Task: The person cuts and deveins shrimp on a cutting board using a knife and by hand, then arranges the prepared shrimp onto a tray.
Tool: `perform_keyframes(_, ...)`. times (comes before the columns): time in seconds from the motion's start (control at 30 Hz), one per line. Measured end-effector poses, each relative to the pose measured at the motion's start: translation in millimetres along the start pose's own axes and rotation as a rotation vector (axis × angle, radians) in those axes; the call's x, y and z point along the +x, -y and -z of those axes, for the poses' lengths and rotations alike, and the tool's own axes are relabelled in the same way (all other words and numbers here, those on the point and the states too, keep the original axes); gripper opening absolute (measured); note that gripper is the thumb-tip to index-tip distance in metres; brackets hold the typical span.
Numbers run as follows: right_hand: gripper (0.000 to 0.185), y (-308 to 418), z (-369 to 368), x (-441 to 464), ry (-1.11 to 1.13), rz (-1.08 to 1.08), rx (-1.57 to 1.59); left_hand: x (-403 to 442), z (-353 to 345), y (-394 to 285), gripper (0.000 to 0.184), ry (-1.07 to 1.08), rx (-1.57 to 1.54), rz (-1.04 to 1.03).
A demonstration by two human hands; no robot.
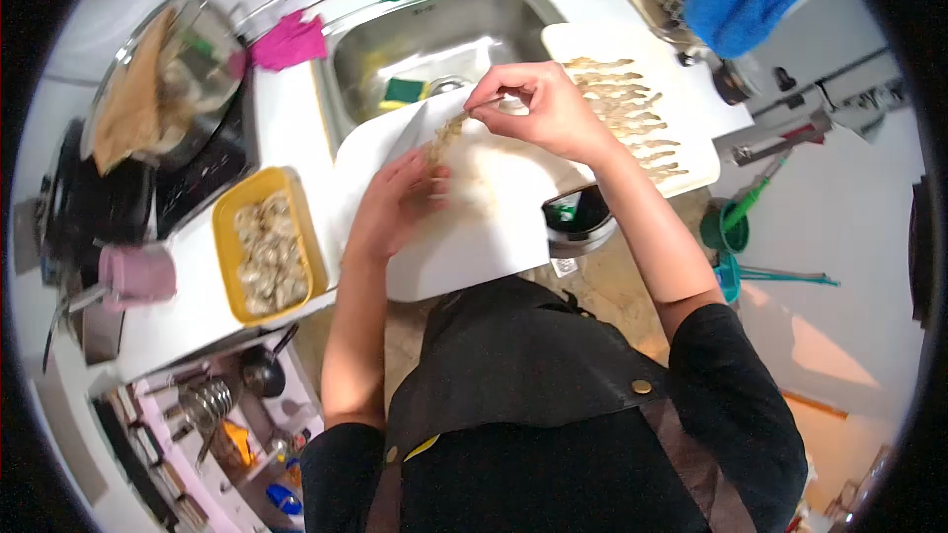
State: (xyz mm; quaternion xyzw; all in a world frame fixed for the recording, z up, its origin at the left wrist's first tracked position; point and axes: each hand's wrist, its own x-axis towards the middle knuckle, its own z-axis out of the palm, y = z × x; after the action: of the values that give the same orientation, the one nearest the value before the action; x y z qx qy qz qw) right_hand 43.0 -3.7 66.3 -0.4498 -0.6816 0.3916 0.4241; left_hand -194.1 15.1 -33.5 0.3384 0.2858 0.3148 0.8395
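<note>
Over a white cutting board [454, 252], my right hand [543, 109] pinches a thin stick-like item at the end of a small brownish shrimp-like piece [446, 141]. Below and left of it, my left hand [395, 205] holds the lower end of that piece, its fingers slightly blurred. A knife [410, 133] lies on the board near the sink side. Rows of similar brownish pieces [632, 111] lie on a cream board [703, 153] at the right. At the left, a yellow tray [225, 249] holds a pile of pale greyish pieces [269, 262].
Beyond the board is a steel sink [370, 64] with a green and yellow sponge [403, 92]. A pink cloth [288, 40] and a large pot [202, 89] are at the left. A dark bin [581, 227] stands below the board's right edge.
</note>
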Motion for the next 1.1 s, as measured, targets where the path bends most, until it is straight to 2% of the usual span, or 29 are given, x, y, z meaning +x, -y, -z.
perform_keyframes(0.07,0.01,-15.9,27.5,-15.5,-0.042,-0.041,0.025,12.9,-10.0,3.7,0.035,-0.117,0.091,-0.036)
perform_keyframes(0.3,0.009,-83.1,131.6,-64.2,-0.289,-0.219,0.077,101.5,-86.7,9.9,0.029,-0.071,0.364,-0.02)
perform_keyframes(0.43,0.008,-135.9,197.4,-55.9,-0.339,-0.184,-0.056,187.1,-121.2,21.1,0.022,-0.109,0.573,-0.15)
perform_keyframes(0.57,0.007,-187.9,241.7,-29.2,-0.37,-0.173,-0.265,270.3,-134.2,32.5,0.018,-0.275,0.997,-0.357)
perform_keyframes(0.63,0.009,-207.2,255.0,-21.9,-0.32,-0.258,-0.379,282.7,-148.7,36.0,0.018,-0.38,1.247,-0.477)
perform_keyframes(0.73,0.01,-227.9,264.2,-17.2,-0.271,-0.331,-0.499,291.9,-156.2,51.4,0.017,-0.568,1.45,-0.433)
perform_keyframes(0.8,0.012,-237.8,269.6,-18.6,-0.278,-0.163,-0.71,287.7,-150.4,56.3,0.02,-0.669,1.55,-0.471)
perform_keyframes(0.9,0.025,-237.8,270.5,-16.5,-0.273,0.004,-0.836,256.4,-131.6,45.4,0.022,-0.693,1.374,-0.547)
perform_keyframes(0.97,0.026,-217.1,255.7,-6.7,-0.293,-0.073,-0.69,215.2,-114.8,31.6,0.023,-0.773,1.277,-0.472)
perform_keyframes(1.0,0.024,-220.5,245.9,0.2,-0.276,-0.006,-0.622,188.2,-108.4,23.1,0.026,-0.856,1.23,-0.422)
perform_keyframes(1.03,0.022,-215.7,231.9,5.9,-0.215,0.004,-0.523,163.6,-87.9,20.9,0.028,-0.89,1.171,-0.437)
perform_keyframes(1.1,0.019,-190.3,196.6,19.7,-0.102,0.027,-0.336,106.0,-60.0,12.2,0.027,-1.041,1.249,-0.403)
